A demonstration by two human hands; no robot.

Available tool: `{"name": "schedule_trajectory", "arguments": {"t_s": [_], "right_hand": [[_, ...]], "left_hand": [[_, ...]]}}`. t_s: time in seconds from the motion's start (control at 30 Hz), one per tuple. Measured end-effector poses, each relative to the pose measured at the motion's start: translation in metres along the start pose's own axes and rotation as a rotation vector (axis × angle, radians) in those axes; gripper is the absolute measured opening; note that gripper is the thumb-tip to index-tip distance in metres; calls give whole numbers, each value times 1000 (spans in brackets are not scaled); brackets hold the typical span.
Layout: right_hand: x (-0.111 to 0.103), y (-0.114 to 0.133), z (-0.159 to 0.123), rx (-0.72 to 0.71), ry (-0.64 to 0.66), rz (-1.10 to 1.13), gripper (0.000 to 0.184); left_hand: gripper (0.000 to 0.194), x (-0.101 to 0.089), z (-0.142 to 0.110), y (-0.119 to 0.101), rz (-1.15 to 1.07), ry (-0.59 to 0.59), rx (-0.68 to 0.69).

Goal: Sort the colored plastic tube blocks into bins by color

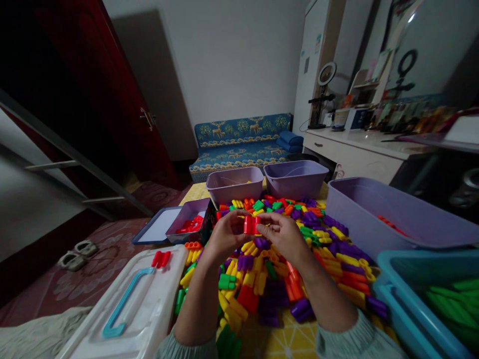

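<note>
Between my two hands is a red plastic building block (pixel 250 225), raised over a heap of loose blocks. My left hand (pixel 227 233) grips its left side, and my right hand (pixel 279 232) has thumb and fingers on its right side. Below them lie red, yellow, green, purple and orange blocks (pixel 258 264) across the table. Another red block (pixel 161 259) rests on a white box lid (pixel 138 309) with a blue handle, to the left of my left forearm.
Red pieces lie in a small lilac box (pixel 172 230) at the left. Two lilac bins (pixel 234 192) (pixel 295 187) stand at the back. On the right are a larger lilac bin (pixel 359 219) and a teal bin (pixel 392 294) holding green blocks. A patterned sofa (pixel 243 144) stands beyond.
</note>
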State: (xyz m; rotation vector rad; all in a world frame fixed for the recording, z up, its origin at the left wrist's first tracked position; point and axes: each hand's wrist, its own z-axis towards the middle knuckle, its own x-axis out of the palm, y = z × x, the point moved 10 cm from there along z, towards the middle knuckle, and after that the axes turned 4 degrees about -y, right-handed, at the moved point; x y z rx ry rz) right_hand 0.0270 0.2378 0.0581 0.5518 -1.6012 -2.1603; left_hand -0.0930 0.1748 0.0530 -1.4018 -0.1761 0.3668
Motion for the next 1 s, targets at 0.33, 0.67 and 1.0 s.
{"name": "schedule_trajectory", "arguments": {"t_s": [0.33,0.67,1.0], "right_hand": [[-6,-8,1,11,-94,38,30],[-9,-26,3,107,-116,127,37],[-10,-27,5,90,-117,97,38]], "left_hand": [[56,9,-5,17,-197,-1,-229],[14,-105,-23,45,-874,-941,-163],[8,-100,-27,53,-906,-1005,-270]]}}
